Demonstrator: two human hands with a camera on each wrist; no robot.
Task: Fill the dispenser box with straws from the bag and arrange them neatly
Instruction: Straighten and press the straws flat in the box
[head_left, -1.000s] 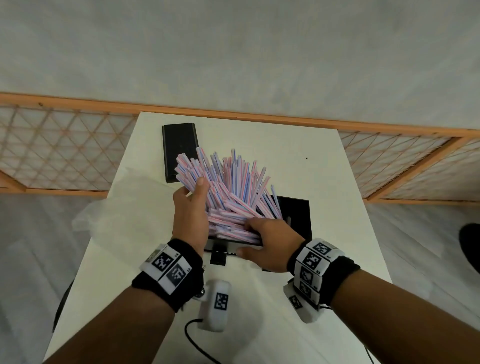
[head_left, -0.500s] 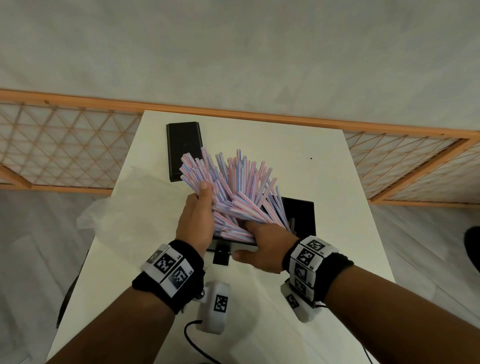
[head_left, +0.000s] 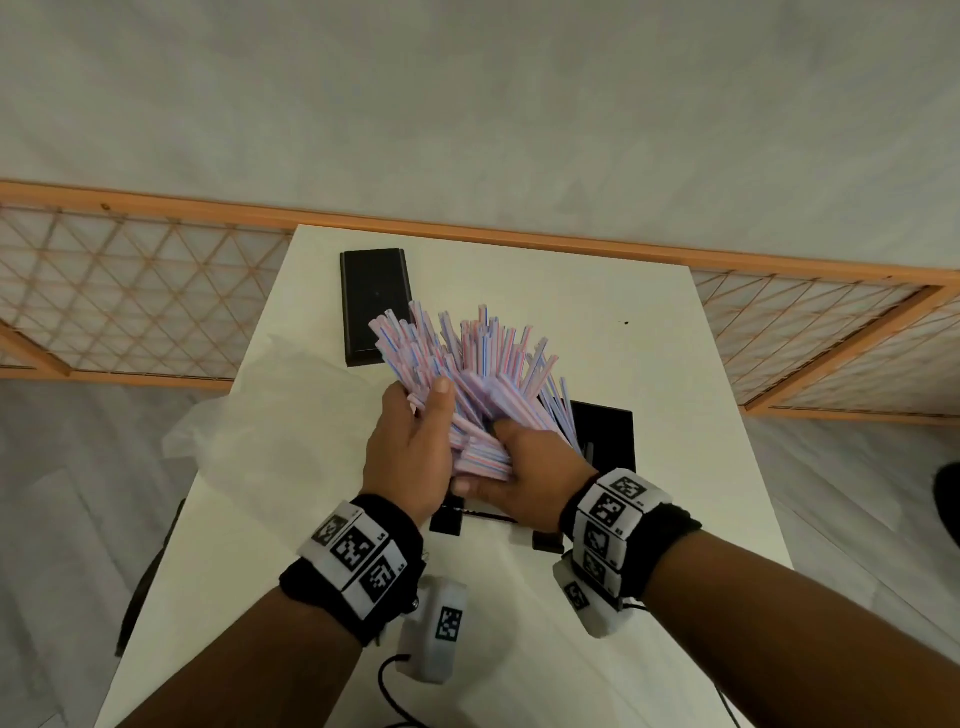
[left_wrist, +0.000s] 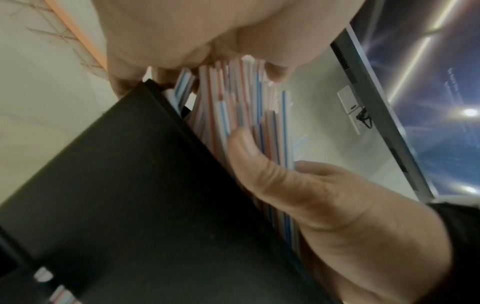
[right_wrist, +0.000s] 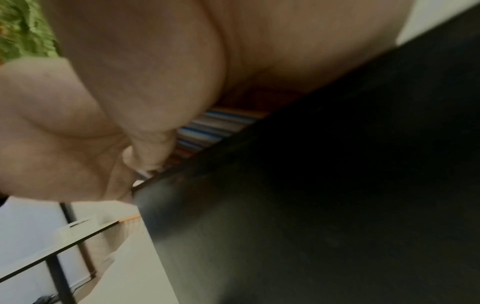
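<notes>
A thick bundle of pink, white and blue striped straws (head_left: 478, 374) fans upward over the black dispenser box (head_left: 608, 436). My left hand (head_left: 410, 447) grips the bundle's left side, thumb laid along the straws (left_wrist: 249, 115). Gripping the near lower end of the bundle is my right hand (head_left: 519, 467), just above the box's front edge. The left wrist view shows the box wall (left_wrist: 124, 185) right beside the straws. In the right wrist view, striped straws (right_wrist: 215, 127) are wedged between my palm and the box (right_wrist: 337, 185). The clear plastic bag (head_left: 260, 431) lies crumpled to the left.
A flat black lid (head_left: 375, 304) lies at the far left of the white table (head_left: 623, 312). An orange-framed lattice fence (head_left: 130, 291) runs behind the table. A cable (head_left: 387, 691) trails at the near edge.
Both hands have raised the bundle and tipped it more upright, and the straws have fanned wider. The right hand has come in closer to the left.
</notes>
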